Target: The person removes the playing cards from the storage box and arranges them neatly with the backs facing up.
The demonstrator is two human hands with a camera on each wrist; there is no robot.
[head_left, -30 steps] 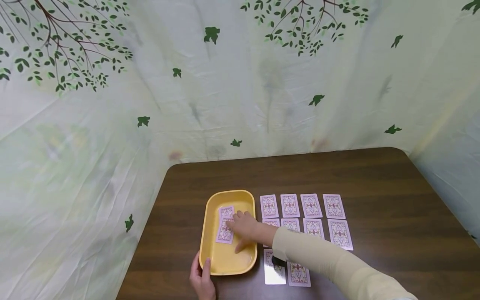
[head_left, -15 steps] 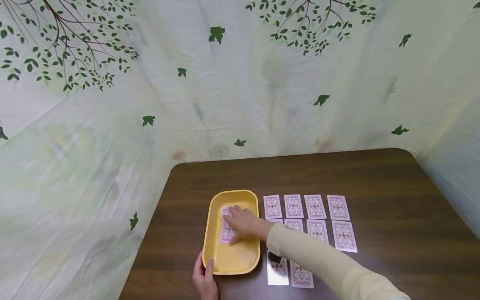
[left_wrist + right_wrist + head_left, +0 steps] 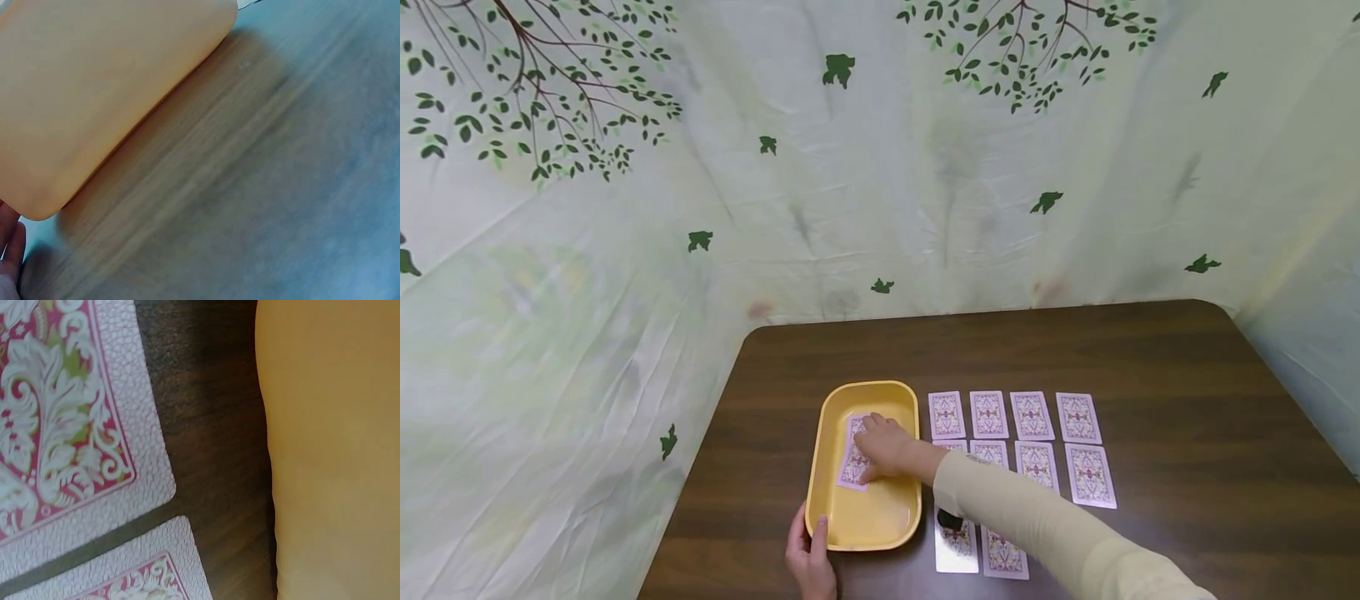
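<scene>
A yellow plastic tray (image 3: 880, 525) stands on the left part of the table, with face-down playing cards (image 3: 851, 467) on its floor, seen as one pile. My right hand (image 3: 887, 446) reaches into the tray over the pile's right side and grips it, fingers near the far end and thumb near the close end. My left hand (image 3: 811, 557) holds the tray's near left corner, thumb at the rim and fingers on the outer wall. In the left wrist view, fingertips (image 3: 12, 240) show beside the tray's wall (image 3: 112, 94).
Right of the tray, several face-down cards (image 3: 1078, 418) lie in rows on the dark wooden table (image 3: 1187, 400); my right sleeve (image 3: 1037, 508) covers some. A printed cloth (image 3: 925, 208) hangs behind the table. In the right wrist view, two cards (image 3: 56, 425) lie beside the tray wall (image 3: 337, 450).
Two offset cards in the tray have come together into one pile, now tilted slightly. My right hand's thumb has drawn in to the pile. The left hand keeps its place on the tray.
</scene>
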